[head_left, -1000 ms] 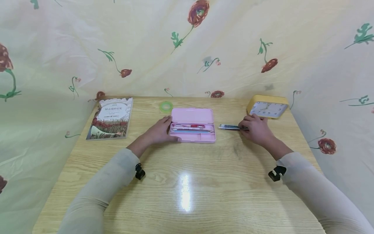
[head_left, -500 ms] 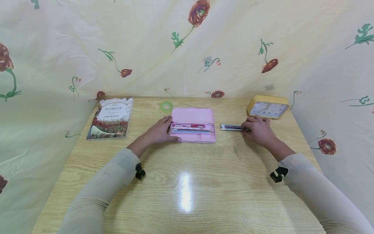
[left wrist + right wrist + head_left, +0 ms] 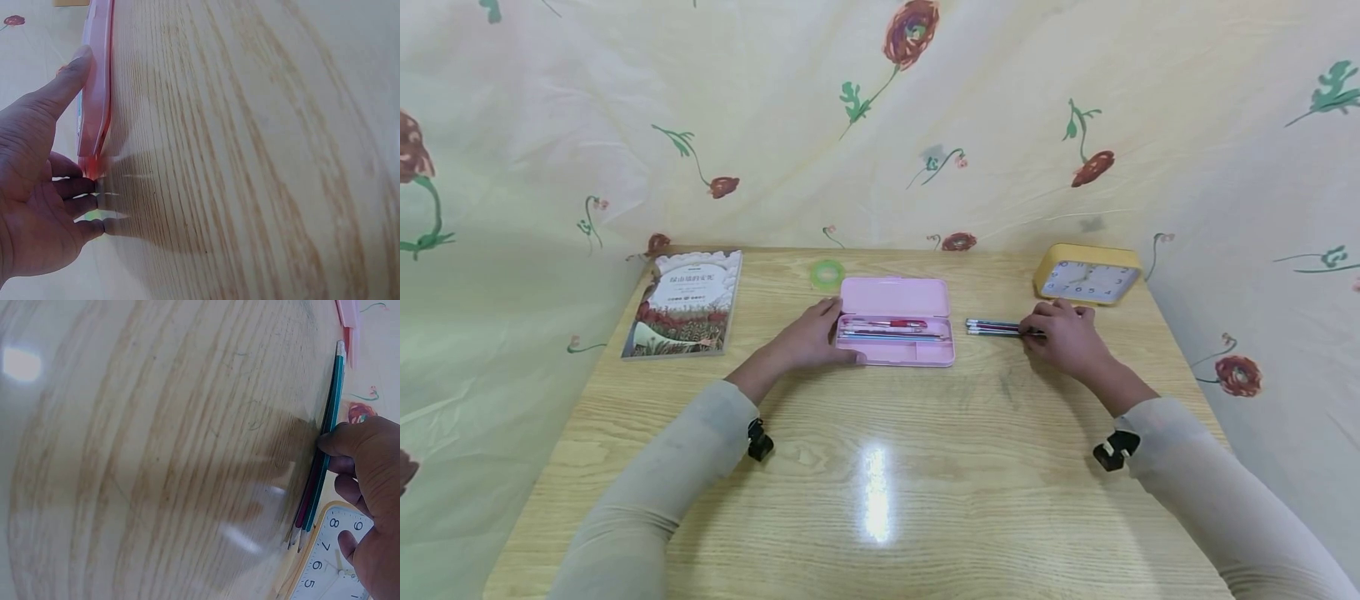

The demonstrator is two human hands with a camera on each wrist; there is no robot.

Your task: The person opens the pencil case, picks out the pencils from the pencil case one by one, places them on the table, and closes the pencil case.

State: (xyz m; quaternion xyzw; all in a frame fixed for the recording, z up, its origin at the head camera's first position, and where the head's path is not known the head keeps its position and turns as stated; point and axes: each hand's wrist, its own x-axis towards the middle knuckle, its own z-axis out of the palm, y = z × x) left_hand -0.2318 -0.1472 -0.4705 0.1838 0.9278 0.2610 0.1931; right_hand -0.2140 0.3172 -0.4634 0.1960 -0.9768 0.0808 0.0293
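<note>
A pink pencil case [image 3: 895, 297] lies with its lid raised, and several pens and pencils [image 3: 891, 335] fill its long compartment. My left hand [image 3: 811, 337] holds the case at its left end; the left wrist view has the thumb [image 3: 74, 75] along the front wall and the other fingers bent around the end. To the right of the case, a small bunch of pencils [image 3: 992, 327] lies low over the table, eraser ends towards the case. The thumb and fingers of my right hand [image 3: 1063, 333] pinch it; dark green and maroon barrels show in the right wrist view.
A yellow clock [image 3: 1086, 275] stands just behind my right hand. Behind the case's left corner is a roll of green tape [image 3: 827, 274]. A book [image 3: 685, 304] lies at the far left of the wooden table [image 3: 880, 433]. Flowered cloth [image 3: 790, 125] hangs at the back and sides.
My right hand has shifted slightly right with the pencils, and their ends now show more evenly lined up. The left hand and the case have stayed put.
</note>
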